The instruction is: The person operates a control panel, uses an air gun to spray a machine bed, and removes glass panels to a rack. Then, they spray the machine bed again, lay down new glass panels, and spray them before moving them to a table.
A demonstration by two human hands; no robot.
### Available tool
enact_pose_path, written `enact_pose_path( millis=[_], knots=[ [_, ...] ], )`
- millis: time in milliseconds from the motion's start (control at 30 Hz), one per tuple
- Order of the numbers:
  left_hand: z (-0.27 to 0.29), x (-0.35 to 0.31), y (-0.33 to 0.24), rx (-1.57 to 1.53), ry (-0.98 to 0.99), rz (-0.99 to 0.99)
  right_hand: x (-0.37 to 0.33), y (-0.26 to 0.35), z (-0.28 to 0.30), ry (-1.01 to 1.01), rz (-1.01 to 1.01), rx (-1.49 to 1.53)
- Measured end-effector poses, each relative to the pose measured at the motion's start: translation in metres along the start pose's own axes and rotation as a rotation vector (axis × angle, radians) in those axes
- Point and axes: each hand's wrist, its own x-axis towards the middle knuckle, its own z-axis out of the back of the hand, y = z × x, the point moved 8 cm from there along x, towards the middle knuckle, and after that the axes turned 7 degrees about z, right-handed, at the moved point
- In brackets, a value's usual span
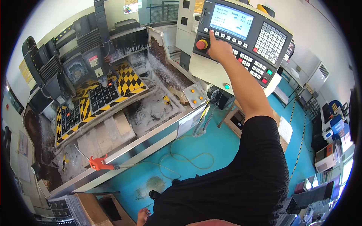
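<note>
My right hand [221, 49] reaches up to the control panel [241, 45] of a machine. Its index finger is stretched out and touches a key in the row just under the lit screen [231, 21]; the other fingers are curled in and hold nothing. A red emergency stop button [201, 44] sits left of that hand. Low in the picture hangs my left hand [143, 216], partly cut off by my body, its fingers loosely bent and apart with nothing seen in them.
Left stands the machine's open bed, with a yellow-and-black striped fixture [130, 80] bearing dark square plates [103, 96]. An orange air gun [98, 162] rests on the front rim, its hose [188, 160] looping across the blue floor. A wooden box [235, 119] stands beneath the panel.
</note>
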Motion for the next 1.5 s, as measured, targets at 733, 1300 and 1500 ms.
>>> enact_pose_path(
  millis=[733,1300,1500],
  knots=[
    [-0.017,-0.005,-0.057,-0.023,0.003,-0.084,-0.014,-0.026,-0.010,-0.001,-0.072,-0.002],
    [-0.051,0.042,-0.060,1.234,-0.057,-1.259,-0.032,-0.077,0.029,-0.245,-0.118,0.058],
    [-0.055,0.029,-0.096,1.273,0.011,-1.295,-0.070,-0.164,0.062,-0.360,-0.363,0.025]
  ],
)
